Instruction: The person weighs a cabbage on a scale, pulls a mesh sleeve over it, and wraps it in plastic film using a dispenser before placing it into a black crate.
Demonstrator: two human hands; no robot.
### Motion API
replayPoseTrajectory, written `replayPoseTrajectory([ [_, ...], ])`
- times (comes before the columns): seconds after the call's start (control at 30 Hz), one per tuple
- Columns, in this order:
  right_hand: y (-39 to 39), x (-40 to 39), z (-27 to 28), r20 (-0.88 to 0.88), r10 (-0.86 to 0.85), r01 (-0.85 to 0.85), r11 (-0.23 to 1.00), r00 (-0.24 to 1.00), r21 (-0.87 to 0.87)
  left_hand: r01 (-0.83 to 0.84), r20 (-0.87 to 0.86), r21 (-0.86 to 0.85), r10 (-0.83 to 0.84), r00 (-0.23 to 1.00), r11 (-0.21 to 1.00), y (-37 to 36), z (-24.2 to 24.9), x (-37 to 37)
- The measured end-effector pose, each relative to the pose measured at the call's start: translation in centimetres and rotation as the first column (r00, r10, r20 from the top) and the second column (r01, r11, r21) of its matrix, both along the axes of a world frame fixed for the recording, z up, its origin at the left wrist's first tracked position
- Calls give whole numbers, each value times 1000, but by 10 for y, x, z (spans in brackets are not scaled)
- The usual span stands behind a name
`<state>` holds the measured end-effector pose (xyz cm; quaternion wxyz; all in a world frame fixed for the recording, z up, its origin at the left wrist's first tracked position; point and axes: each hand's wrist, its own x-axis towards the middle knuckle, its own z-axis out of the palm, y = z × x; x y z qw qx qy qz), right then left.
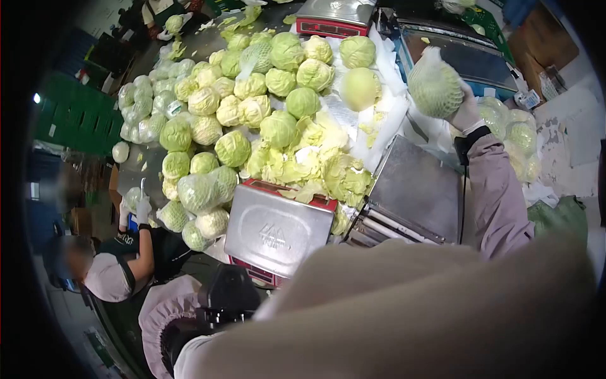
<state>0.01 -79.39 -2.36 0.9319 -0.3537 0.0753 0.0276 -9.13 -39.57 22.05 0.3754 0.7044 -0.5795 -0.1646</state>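
Note:
At the upper right, my right hand [467, 110], in a white glove, is closed around a cabbage [435, 88] wrapped in a white foam net. It holds the cabbage up beside a scale with a dark top [461, 63]. A black band circles that wrist below the glove. At the lower left is a gathered mauve cuff [167, 306] by a black device [230, 294], with a white patch below that may be my left hand [189, 357]. No fingers show there. A large blurred beige shape [391, 303] hides the lower middle.
Loose and netted cabbages [252, 110] cover the table, with torn leaves [322, 164] in front. A red scale with a metal plate [278, 227] and a flat metal machine [413, 189] stand nearer. Bagged cabbages [511, 136] lie at right. A co-worker [117, 271] handles a wrapped cabbage at left.

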Motion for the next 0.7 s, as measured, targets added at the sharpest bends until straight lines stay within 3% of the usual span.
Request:
replayPoseTrajectory([
  [0.07,14,-5,33,148,-27,22,999,989,36,-10,19,-14,10,1000,1000,7,8,-15],
  [0.3,109,-36,97,176,-15,11,1000,984,23,-47,101,-44,51,994,998,51,31,-55],
  [0.37,152,-54,113,188,54,-59,998,981,19,-58,122,-39,63,991,998,68,35,-67],
  [0.43,193,-73,115,159,62,-67,997,985,27,-72,147,-34,76,986,997,86,40,-77],
  [0.5,239,-92,120,130,200,-216,968,971,129,-103,159,-27,106,982,994,107,43,-86],
  [0.57,285,-106,121,138,265,-277,958,954,78,-127,166,-34,131,977,991,125,45,-96],
  [0.63,328,-120,107,-11,218,-215,968,976,131,-152,172,-40,156,973,988,141,46,-104],
  [0.7,356,-125,79,-81,281,-266,951,956,158,-176,175,-42,181,968,983,160,47,-111],
])
